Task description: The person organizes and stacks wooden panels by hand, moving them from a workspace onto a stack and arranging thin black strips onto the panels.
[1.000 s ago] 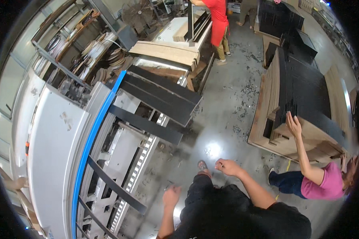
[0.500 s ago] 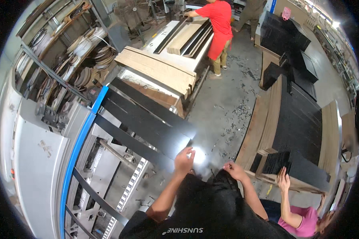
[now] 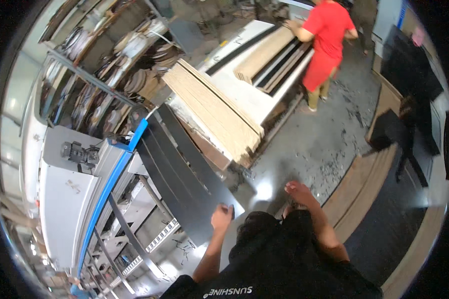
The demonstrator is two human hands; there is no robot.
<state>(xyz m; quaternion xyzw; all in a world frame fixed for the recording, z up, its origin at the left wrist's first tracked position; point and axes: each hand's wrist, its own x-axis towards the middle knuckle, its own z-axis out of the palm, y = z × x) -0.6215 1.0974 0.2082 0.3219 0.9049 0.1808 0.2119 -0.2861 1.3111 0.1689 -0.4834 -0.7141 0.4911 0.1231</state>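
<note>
Several long black boards [image 3: 184, 184] lie side by side, reaching from the blue-edged machine [image 3: 107, 184] toward me. My left hand [image 3: 222, 217] is at their near end, with its fingers curled. Whether those fingers grip a board's edge or only rest over it is hidden; a small dark patch shows at the fingertips. Away from the boards, my right hand [image 3: 302, 193] hangs over the floor to the right, fingers loosely closed with nothing visible in them.
Beyond the boards, light wooden strips [image 3: 214, 109] lie stacked on a white table [image 3: 279, 107]. A person in a red apron [image 3: 324, 45] stands at its far side. Shelves of coiled bands [image 3: 110, 55] rise at the left. Stacked dark panels [image 3: 389, 214] stand at the right.
The view has swung to the right's opposite side, so the red-clad person and stacks appear farther right. The black boards now lie closer together. The person in pink has left view.
</note>
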